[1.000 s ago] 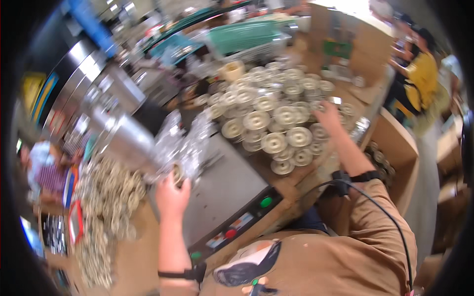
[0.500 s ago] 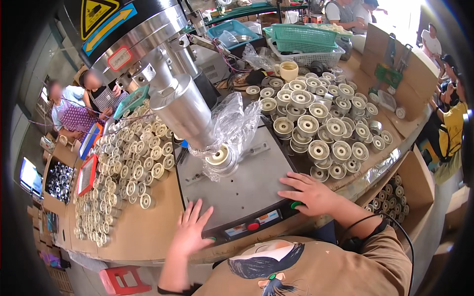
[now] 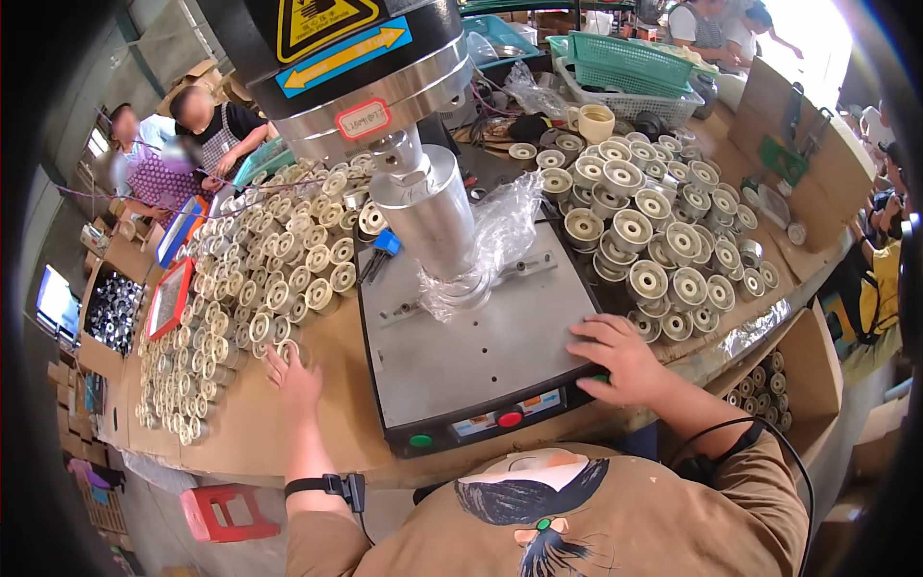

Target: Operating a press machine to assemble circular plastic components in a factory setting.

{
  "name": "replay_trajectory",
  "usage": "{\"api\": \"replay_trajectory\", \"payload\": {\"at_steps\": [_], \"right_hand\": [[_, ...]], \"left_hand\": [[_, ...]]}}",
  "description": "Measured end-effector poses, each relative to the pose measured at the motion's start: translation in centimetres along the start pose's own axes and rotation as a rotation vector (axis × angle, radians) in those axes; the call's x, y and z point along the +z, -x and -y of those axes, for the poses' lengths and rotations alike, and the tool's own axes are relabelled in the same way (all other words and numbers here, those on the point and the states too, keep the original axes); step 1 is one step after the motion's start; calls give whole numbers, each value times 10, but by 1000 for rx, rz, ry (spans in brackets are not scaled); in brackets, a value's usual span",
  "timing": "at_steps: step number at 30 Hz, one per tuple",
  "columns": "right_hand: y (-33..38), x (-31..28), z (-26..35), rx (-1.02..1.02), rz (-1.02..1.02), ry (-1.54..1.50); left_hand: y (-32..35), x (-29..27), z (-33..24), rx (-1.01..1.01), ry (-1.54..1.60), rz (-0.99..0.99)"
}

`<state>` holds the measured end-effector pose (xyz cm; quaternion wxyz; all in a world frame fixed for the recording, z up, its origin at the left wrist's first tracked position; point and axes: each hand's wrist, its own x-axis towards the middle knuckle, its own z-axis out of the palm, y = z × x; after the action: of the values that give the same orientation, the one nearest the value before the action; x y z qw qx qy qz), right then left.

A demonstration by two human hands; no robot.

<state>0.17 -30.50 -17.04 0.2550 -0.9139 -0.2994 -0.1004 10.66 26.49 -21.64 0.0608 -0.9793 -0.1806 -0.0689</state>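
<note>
At the near edge of the left pile, my left hand [image 3: 296, 383] has its fingers round a round metal part [image 3: 306, 354] with a pale rim; the fingers partly cover it. My right hand [image 3: 625, 365] rests over the front right corner of the press, fingers spread and holding nothing, by the partly hidden right green button [image 3: 598, 378]. Between my hands stands the press base [image 3: 433, 370]. Its steel ram [image 3: 428, 212] is down over its work spot, where clear plastic film [image 3: 505, 240] hides most of what lies underneath.
Similar round parts lie in a wide left pile [image 3: 221, 308] and a stacked right pile [image 3: 663, 240]. The press front carries a red button [image 3: 509, 419] and a left green button [image 3: 420, 440]. Behind are a mug [image 3: 592, 122] and green baskets [image 3: 630, 62]. Other people stand beyond the table.
My left hand has left the press's front left corner and reached left to the pile. The ram has come down over the part beneath it. My right hand stays by its corner.
</note>
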Motion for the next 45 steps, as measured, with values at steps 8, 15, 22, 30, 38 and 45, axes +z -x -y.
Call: {"api": "replay_trajectory", "payload": {"at_steps": [8, 15, 22, 30, 38, 45], "right_hand": [[-150, 33, 25, 335, -210, -316], [-193, 45, 39, 510, -283, -518], [-94, 2, 11, 142, -287, -644], [95, -89, -128, 952, -1272, 150], [156, -62, -196, 1250, -1109, 323], [199, -34, -208, 1433, -951, 429]], "left_hand": [[31, 36, 12, 146, 452, -206], [26, -46, -59, 255, 719, -204], [42, -141, -245, 875, 723, -110], [42, -133, -263, 911, 532, -200], [78, -132, -217, 739, 547, -132], [120, -102, -132, 595, 724, 49]]}}
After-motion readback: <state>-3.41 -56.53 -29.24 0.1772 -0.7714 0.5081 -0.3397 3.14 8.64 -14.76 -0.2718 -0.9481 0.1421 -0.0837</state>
